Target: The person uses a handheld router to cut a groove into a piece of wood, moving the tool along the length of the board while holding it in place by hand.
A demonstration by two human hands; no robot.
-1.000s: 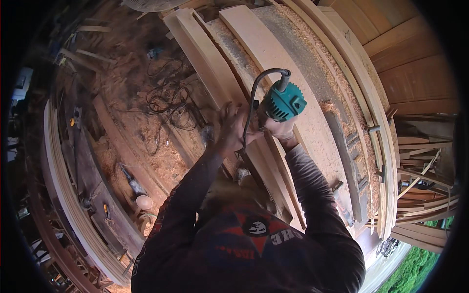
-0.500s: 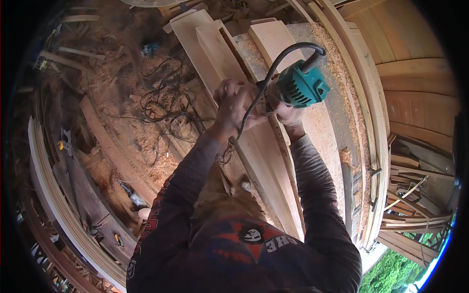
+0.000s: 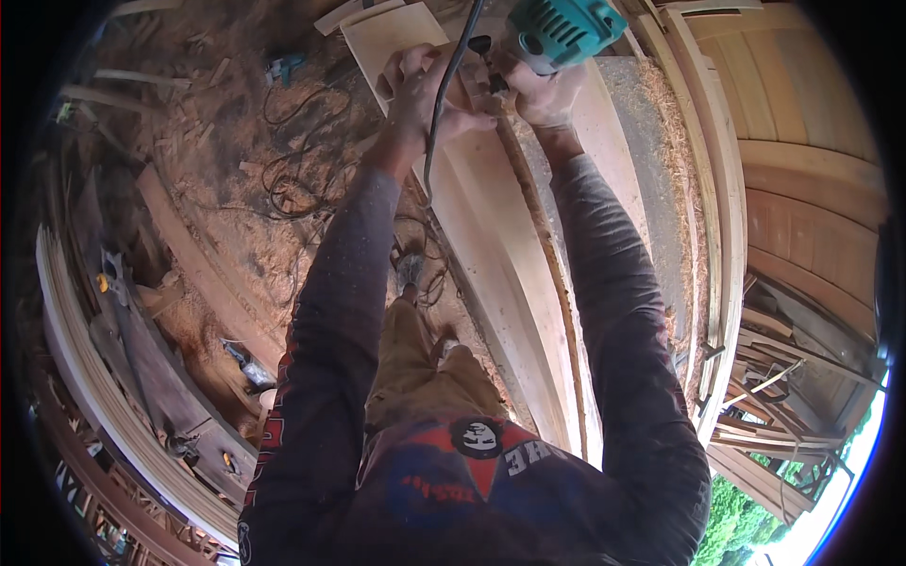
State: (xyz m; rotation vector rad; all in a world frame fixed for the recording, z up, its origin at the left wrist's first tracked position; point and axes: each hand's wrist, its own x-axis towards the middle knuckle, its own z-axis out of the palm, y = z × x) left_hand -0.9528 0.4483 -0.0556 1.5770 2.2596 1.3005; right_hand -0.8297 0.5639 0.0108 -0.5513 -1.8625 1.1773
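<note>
A teal power router (image 3: 562, 33) with a black cord (image 3: 444, 80) is at the top of the view, over a long pale board (image 3: 491, 245) with a narrow channel along its right part. My right hand (image 3: 543, 99) is closed round the router's lower body. Just left of it, my left hand (image 3: 415, 99) has its fingers curled over a wooden piece at the router's base, with its thumb toward the right hand. The cord hangs down beside my left hand. The router's bit is not visible.
Long planks (image 3: 717, 226) lie along the right, beside upright wooden panels (image 3: 802, 113) and loose offcuts (image 3: 769, 377). To the left, shavings cover the floor around tangled cords (image 3: 293, 189), another teal tool (image 3: 283, 68) and curved boards (image 3: 80, 349). My feet (image 3: 411, 269) are beside the board.
Both hands and the router have moved forward along the board, higher in the picture. My arms are more stretched out, and more of my legs and feet now shows below.
</note>
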